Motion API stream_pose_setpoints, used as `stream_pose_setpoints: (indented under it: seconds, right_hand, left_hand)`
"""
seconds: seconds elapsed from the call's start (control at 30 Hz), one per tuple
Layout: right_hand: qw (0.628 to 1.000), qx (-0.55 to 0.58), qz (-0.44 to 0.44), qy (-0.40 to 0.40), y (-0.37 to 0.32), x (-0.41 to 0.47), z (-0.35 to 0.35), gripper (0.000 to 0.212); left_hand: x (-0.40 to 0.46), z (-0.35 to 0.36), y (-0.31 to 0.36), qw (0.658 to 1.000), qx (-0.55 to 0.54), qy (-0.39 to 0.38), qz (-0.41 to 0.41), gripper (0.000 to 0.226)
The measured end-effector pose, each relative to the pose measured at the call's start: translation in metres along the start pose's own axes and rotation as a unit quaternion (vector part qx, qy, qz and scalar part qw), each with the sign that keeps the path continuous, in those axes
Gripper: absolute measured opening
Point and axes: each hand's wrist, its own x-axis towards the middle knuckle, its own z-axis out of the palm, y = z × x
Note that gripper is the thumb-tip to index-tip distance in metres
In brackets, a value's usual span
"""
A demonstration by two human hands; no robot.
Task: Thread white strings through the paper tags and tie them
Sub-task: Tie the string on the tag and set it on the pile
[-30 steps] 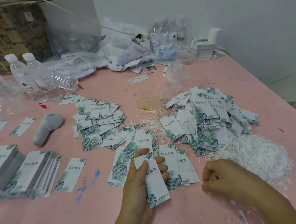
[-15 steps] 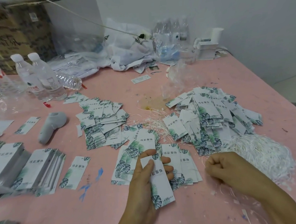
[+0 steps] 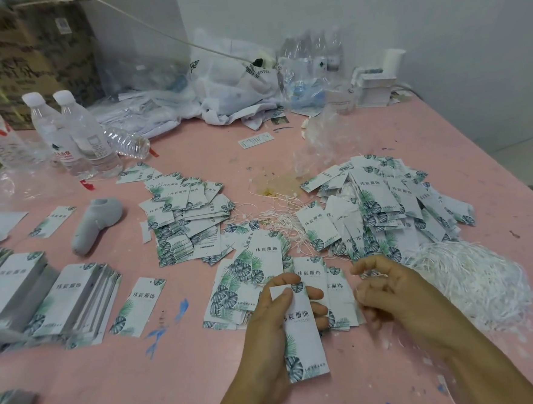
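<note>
Fingers (image 3: 312,293) of the left hand (image 3: 268,331) curl behind a paper tag (image 3: 301,332), thumb pressed flat across its top edge, so the tag stands upright in a firm pinch. It's a long white card with dark green leaf prints at top corner and bottom, and black Chinese characters across the middle, too small to read surely. Just beside it, the right hand (image 3: 401,296) has fingers curled, thumb and forefinger nipping a thin white string (image 3: 373,275) close to the tag's top. Under both hands lies a fan of matching tags (image 3: 251,275) on the pink table (image 3: 114,386). Right of the hand, a heap of white strings (image 3: 472,279). Further back, a big tag pile (image 3: 385,206), water bottles (image 3: 74,136), and a white bag (image 3: 244,83) printed "HOTEL".
</note>
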Motion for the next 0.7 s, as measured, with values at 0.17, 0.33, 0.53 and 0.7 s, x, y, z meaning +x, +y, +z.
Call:
stream_pose_setpoints:
  seconds: [0.17,0.33,0.53,0.7]
  right_hand:
    - [0.994,0.099,-0.037,-0.002,-0.005,-0.004,0.023,0.025]
    - [0.99,0.107,-0.094,-0.008,-0.009,-0.013,0.04,0.028]
    - [0.981,-0.049,-0.165,0.093,-0.005,-0.018,0.049,0.018]
    - [0.925,-0.21,-0.273,0.163,-0.009,-0.018,0.048,0.02]
  left_hand:
    - [0.0,0.0,0.0,0.999,-0.027,-0.018,-0.024,0.032]
    - [0.001,-0.002,-0.004,0.999,0.03,-0.02,-0.008,0.036]
    - [-0.003,0.001,-0.007,0.995,0.097,-0.031,0.001,0.037]
    - [0.0,0.0,-0.01,0.992,0.125,-0.03,0.017,0.022]
